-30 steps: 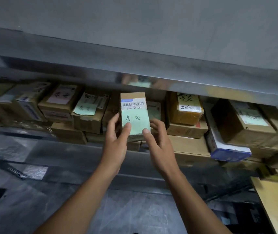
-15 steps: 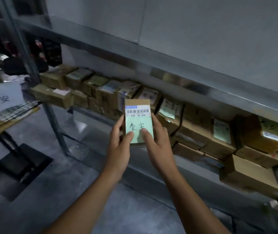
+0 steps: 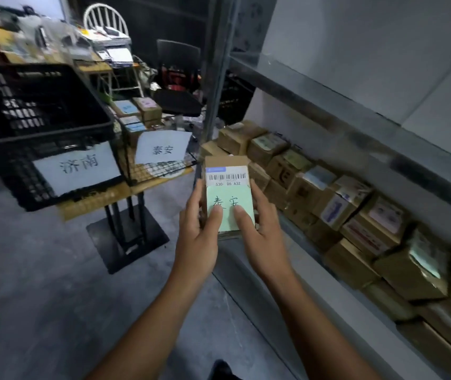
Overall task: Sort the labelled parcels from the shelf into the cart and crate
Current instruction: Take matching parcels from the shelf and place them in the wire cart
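- parcel (image 3: 228,196) upright in mid-air, held in both hands, between the bench (image 3: 95,200) right end and the shelf (image 3: 314,272)
- left hand (image 3: 198,231) pinching the parcel's left edge, thumb on its green label
- right hand (image 3: 260,237) pinching the right edge, thumb on the label too
- label: barcode above, handwritten 泰安 below
- black crate (image 3: 40,105), sign 济南, on bench left side
- wire cart (image 3: 164,171), sign 泰安, at bench right edge
- other boxes (image 3: 336,204) stacked on the shelf

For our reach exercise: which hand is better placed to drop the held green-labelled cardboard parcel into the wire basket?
Probably the left hand: the black wire basket with the matching white sign stands left of the small brown cardboard parcel; the right hand would cross over.
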{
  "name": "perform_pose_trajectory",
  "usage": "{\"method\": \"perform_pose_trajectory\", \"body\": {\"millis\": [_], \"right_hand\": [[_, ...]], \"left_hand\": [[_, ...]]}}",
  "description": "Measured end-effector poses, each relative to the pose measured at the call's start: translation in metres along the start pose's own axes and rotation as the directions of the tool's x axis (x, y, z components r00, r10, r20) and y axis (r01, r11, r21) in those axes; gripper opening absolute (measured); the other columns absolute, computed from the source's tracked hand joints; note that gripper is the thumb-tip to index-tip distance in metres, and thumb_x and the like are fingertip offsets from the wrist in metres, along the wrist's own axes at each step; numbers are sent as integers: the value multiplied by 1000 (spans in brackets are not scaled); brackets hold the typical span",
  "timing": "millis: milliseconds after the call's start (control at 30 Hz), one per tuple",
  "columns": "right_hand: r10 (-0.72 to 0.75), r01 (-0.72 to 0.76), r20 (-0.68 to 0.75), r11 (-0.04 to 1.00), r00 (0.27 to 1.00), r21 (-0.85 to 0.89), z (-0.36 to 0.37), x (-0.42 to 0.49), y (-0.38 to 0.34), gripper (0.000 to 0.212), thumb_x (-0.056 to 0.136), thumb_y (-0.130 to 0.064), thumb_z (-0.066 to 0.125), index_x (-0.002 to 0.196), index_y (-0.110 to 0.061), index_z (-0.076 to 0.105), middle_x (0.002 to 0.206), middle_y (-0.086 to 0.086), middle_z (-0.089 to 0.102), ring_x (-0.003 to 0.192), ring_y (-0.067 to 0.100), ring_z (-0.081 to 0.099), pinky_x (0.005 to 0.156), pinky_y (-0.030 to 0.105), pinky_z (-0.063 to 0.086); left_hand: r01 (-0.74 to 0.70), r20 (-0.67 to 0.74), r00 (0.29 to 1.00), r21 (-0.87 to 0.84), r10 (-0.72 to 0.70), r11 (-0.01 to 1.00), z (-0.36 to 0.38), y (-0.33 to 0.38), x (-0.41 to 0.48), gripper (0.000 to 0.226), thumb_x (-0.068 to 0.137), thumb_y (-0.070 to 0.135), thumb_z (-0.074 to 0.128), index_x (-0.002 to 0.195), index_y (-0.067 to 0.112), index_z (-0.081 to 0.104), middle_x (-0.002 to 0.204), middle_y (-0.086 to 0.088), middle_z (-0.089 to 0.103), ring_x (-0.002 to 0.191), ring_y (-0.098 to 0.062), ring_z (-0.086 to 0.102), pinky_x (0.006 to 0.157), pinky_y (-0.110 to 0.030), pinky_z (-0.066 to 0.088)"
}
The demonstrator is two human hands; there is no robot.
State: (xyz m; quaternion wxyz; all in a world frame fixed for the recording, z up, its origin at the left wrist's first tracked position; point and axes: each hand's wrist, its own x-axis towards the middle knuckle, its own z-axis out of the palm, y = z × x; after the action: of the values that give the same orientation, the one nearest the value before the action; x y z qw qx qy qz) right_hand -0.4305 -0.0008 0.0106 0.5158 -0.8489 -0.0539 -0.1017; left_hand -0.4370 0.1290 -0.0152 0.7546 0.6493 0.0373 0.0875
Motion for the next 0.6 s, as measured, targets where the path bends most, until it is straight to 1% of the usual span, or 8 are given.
{"method": "perform_pose_trajectory", "body": {"millis": [100, 200, 267, 333, 367, 433, 500, 600], "right_hand": [[-20, 16, 96, 999, 995, 52, 35, 27, -7, 59, 104, -30, 57, 157, -39, 35, 135, -9, 51, 116, -16, 49, 84, 0, 40], [-55, 39, 148, 993, 987, 110, 62, 49, -6, 54, 105, -31, 55, 155, -43, 37, 134, -12, 49, 119, -11, 52, 87, 4, 43], [-62, 35, 190, 989, 980, 143, 83, 70, -3, 50, 105, -39, 53, 152, -50, 37, 135, -15, 48, 121, -8, 53, 92, 8, 45], [-60, 28, 210, 988, 976, 151, 101, 94, 0, 52, 103, -46, 53, 151, -54, 37, 132, -20, 48, 123, -5, 53, 96, 14, 47], [-58, 22, 219, 986, 974, 163, 109, 108, 3, 53, 103, -44, 55, 152, -53, 37, 131, -21, 48, 122, -6, 53, 94, 14, 47], [-60, 13, 247, 982, 967, 186, 122, 139, 9, 54, 104, -39, 56, 154, -49, 38, 132, -18, 49, 117, -12, 53, 90, 8, 47], [-74, 9, 269, 972, 960, 235, 131, 171, 13, 55, 102, -44, 56, 154, -49, 38, 138, -12, 50, 120, -11, 54, 95, 14, 51], [-68, -17, 283, 958, 957, 288, 140, 222, 19, 54, 101, -49, 55, 152, -53, 37, 137, -9, 52, 118, -6, 58, 97, 20, 54]], "left_hand": [[14, -88, 996, 4, -13, 1000, -32, -2, 23, 55, 95, 53, 57, 144, 68, 36, 149, 16, 48, 128, -1, 56, 106, -40, 52], [0, -141, 990, -28, -4, 1000, -51, -4, 42, 52, 104, 36, 59, 146, 59, 40, 147, 16, 51, 125, 2, 58, 95, -25, 55], [5, -187, 982, -26, -9, 1000, -64, -7, 61, 53, 106, 25, 56, 148, 53, 41, 146, 16, 52, 124, 4, 58, 89, -17, 54], [13, -223, 975, -9, -15, 1000, -73, -8, 84, 53, 105, 24, 57, 147, 55, 42, 147, 17, 51, 124, 4, 58, 91, -21, 56], [14, -237, 971, -3, -15, 1000, -77, -9, 97, 53, 105, 24, 57, 145, 55, 43, 146, 18, 52, 123, 4, 58, 93, -24, 56], [22, -260, 965, 20, -16, 1000, -79, -10, 126, 52, 105, 23, 57, 143, 56, 44, 142, 23, 55, 123, 3, 59, 97, -29, 57], [28, -272, 962, 44, -15, 999, -79, -8, 157, 50, 105, 24, 58, 139, 59, 45, 134, 28, 59, 123, 0, 60, 98, -33, 57], [30, -293, 956, 104, 2, 994, -75, -5, 206, 49, 96, 46, 63, 139, 63, 45, 143, 18, 54, 131, -10, 57, 106, -46, 52]]}}
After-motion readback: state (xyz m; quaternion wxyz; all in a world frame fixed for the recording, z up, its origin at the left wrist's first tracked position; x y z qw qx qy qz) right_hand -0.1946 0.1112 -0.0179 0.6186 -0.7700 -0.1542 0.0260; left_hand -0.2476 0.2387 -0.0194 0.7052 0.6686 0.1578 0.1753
